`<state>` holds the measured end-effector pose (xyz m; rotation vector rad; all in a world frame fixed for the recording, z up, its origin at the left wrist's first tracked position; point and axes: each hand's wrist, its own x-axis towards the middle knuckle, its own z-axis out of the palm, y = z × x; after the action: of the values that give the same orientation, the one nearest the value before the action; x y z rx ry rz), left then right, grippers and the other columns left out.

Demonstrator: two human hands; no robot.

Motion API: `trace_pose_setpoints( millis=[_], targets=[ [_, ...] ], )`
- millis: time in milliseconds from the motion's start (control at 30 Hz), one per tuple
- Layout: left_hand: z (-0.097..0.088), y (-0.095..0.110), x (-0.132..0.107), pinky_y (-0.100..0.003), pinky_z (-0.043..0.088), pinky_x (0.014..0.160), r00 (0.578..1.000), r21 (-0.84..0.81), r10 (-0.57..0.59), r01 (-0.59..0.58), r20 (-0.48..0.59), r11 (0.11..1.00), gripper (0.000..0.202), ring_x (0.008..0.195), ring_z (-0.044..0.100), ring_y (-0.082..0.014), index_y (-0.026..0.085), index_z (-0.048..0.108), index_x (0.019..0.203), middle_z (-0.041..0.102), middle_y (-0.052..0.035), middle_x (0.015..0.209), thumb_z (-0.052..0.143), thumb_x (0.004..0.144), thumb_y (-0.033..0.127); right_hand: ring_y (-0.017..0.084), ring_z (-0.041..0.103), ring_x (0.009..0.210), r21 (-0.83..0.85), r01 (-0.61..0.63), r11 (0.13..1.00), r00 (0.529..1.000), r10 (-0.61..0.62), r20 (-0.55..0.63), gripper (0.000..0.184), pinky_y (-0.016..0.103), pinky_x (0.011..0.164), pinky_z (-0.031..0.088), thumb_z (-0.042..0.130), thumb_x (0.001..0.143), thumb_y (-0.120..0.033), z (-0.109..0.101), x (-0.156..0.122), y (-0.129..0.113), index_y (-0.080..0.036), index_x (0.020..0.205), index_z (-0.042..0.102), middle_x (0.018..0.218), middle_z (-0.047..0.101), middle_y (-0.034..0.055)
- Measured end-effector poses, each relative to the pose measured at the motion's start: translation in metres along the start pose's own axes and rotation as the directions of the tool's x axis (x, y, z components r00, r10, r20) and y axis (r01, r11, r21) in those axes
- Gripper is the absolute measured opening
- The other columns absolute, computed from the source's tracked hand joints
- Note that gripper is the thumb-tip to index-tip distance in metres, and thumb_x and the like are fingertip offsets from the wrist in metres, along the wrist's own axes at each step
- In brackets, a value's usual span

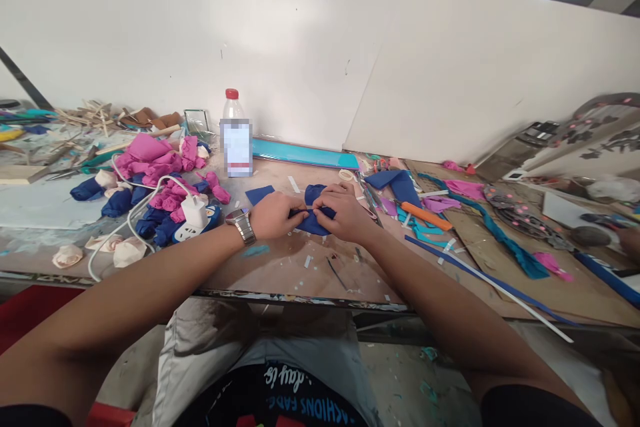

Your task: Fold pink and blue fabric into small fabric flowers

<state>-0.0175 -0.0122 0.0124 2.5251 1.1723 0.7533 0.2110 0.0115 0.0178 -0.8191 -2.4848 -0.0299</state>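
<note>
- My left hand (276,215) and right hand (345,213) pinch the blue material (313,225) between them, over the table (280,273).
- If either pinch slackens, it could slip loose.
- Pulling unevenly might skew or crease it.

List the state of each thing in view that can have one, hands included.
Left hand: closed on blue fabric
Right hand: closed on blue fabric
Blue fabric: held, partly hidden by fingers
Watch: worn, fastened
Bottle: upright, red cap on
White adapter: apparently plugged in
Pink fabric: crumpled, heaped
Orange tool: lying down
</note>
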Motion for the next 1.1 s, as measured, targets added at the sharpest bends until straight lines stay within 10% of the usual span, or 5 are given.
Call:
trace_pose_setpoints(
  millis=[833,1100],
  targets=[
    [-0.001,-0.001,0.003,-0.025,0.029,0.058,0.992,-0.307,-0.068,0.098,0.106,0.947,0.019,0.058,0.044,-0.0102,0.016,0.068,0.076,0.056,0.004,0.062,0.053,0.085,0.023,0.021,0.073,0.088,0.123,0.094,0.988,0.995,-0.088,-0.052,0.013,0.047,0.104,0.039,0.064,0.096,-0.028,0.0,-0.001,0.001,-0.027,0.095,0.077,0.093,0.08,0.0025],
    [0.0,-0.004,0.004,-0.024,0.026,0.053,0.988,-0.401,-0.102,0.142,0.118,0.905,0.039,0.057,0.037,-0.0101,0.015,0.066,0.075,0.045,0.0037,0.058,0.052,0.095,0.046,0.021,0.072,0.089,0.082,0.135,0.988,0.99,-0.131,-0.05,0.016,0.047,0.1,0.041,0.061,0.098,-0.029,-0.001,-0.001,0.003,-0.028,0.097,0.077,0.093,0.079,0.0026]
  ],
)
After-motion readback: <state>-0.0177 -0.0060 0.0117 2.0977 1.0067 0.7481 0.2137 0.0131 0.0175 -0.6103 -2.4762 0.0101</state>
